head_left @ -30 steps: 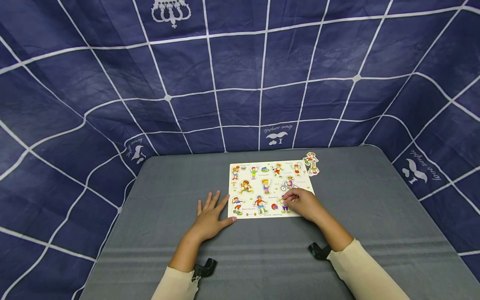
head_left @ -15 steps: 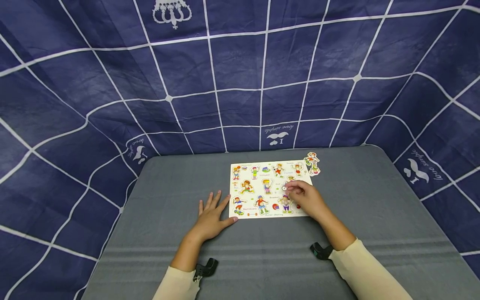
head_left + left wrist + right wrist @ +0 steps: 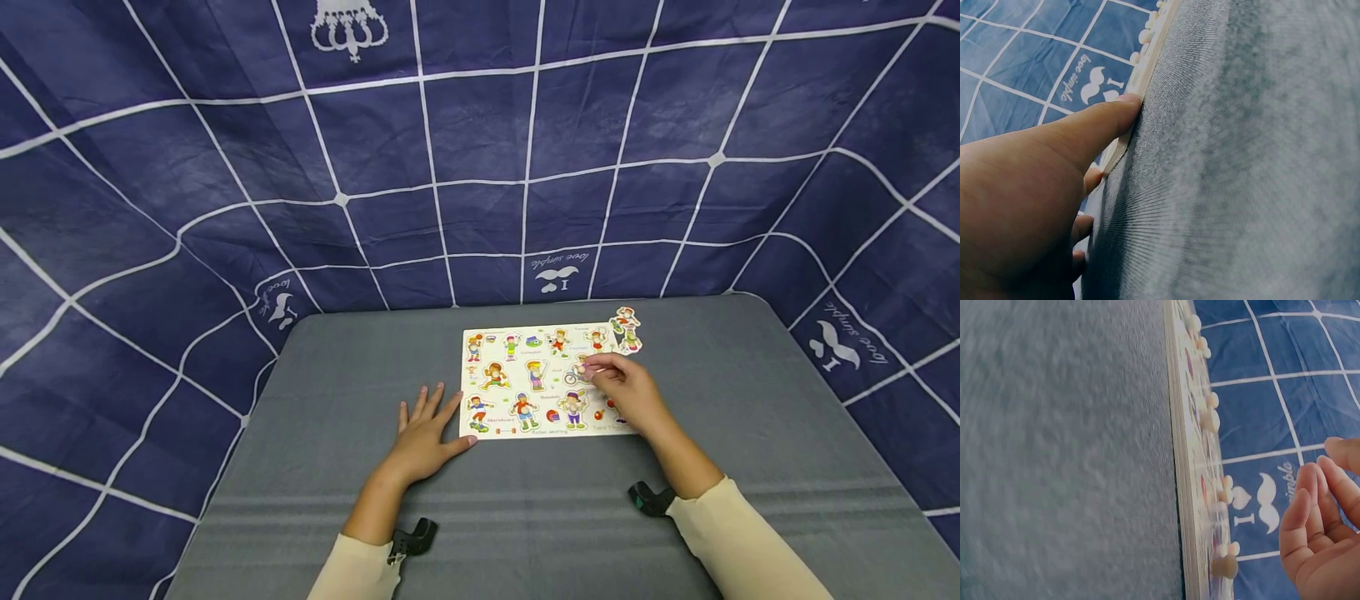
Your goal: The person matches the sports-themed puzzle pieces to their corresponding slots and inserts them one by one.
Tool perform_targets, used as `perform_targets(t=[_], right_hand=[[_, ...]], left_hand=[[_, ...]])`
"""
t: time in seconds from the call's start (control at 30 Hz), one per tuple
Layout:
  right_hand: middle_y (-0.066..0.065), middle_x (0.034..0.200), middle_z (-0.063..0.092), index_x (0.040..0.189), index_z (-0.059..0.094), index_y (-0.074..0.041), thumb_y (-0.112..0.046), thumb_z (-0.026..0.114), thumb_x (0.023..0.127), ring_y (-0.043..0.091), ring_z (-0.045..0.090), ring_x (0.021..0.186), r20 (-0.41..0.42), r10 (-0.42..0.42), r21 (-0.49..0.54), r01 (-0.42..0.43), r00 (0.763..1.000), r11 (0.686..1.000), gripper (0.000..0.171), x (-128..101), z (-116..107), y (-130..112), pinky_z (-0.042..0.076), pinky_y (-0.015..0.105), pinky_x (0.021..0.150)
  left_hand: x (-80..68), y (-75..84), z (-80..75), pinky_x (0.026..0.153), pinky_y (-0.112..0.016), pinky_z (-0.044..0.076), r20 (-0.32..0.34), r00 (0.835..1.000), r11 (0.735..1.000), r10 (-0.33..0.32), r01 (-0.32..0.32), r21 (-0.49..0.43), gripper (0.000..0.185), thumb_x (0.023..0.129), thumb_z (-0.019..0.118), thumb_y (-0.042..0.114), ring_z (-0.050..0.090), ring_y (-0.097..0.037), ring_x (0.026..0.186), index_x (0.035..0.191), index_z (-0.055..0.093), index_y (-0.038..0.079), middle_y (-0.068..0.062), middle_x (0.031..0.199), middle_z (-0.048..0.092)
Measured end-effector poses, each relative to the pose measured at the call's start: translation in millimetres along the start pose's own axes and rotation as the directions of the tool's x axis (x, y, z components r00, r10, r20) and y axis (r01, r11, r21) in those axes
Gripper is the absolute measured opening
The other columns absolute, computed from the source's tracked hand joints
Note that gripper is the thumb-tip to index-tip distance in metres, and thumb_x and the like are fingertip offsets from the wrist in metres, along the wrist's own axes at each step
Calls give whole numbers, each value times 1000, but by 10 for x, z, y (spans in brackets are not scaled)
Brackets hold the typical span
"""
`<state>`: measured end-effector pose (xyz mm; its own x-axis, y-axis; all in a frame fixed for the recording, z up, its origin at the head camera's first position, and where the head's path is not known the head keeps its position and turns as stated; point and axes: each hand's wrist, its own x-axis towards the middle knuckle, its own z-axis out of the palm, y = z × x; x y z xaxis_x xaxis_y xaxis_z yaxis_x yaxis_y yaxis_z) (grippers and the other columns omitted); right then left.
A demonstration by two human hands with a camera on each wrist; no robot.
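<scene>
A white knobbed puzzle board [image 3: 517,380] with sports-figure pieces lies flat on the grey table. My left hand [image 3: 420,440] rests spread at its left, the thumb [image 3: 1119,112] touching the front edge. Above the board's right part hovers my right hand [image 3: 628,392], its fingers loosely bent beside the cyclist piece [image 3: 572,378]. No piece shows between the right fingertips [image 3: 1300,500] in the right wrist view. A purple-clad figure piece [image 3: 574,410] sits in the lower row. Part of the board's right side is hidden under the right hand.
Two loose figure pieces, one red-topped [image 3: 624,319] and one pinkish [image 3: 631,341], lie by the board's far right corner. The grey table [image 3: 360,358] meets a blue gridded cloth [image 3: 480,217] behind and at both sides.
My right hand has left the purple-clad figure piece in the lower row and moved up and to the right, near the cyclist piece. The left hand stays in place.
</scene>
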<state>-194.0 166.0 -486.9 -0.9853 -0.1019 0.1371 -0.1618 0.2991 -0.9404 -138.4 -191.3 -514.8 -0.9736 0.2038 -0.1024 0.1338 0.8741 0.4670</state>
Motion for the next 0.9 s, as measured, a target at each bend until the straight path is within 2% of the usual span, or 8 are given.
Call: perform_targets(t=[0.17,0.4,0.67,0.9], right_hand=[[18,101,73,118,69,4,-8,66,96,-2,60,75,-26,10,-16,-11,1000,1000,26,31,-72,28,49,15,66],[24,105,72,121,68,5,-6,64,97,-6,58,77,-59,-20,-43,17,998,999,27,61,-179,20,49,12,67],[17,102,70,122,68,5,-9,65,98,-7,56,76,-86,-18,-113,8,996,994,28,97,-307,-15,47,11,66],[28,100,68,119,66,13,2,61,96,-6,56,74,-97,-53,-133,39,994,990,26,98,-395,-182,47,10,64]], left_hand=[[0,4,0,121,-70,-4,3,1000,1000,-2,2,0,83,90,64,64,3,-39,159,159,34,28,-11,171,17],[6,4,10,122,-69,-4,2,1000,1000,-4,4,2,84,90,64,64,3,-38,159,160,34,29,-10,171,17],[4,7,2,121,-70,-4,7,1000,1000,-10,10,6,85,89,64,66,3,-38,159,159,34,29,-10,171,17],[-3,12,-12,121,-70,-3,4,1000,1000,-8,8,0,84,90,64,65,4,-39,159,159,34,28,-11,170,17]])
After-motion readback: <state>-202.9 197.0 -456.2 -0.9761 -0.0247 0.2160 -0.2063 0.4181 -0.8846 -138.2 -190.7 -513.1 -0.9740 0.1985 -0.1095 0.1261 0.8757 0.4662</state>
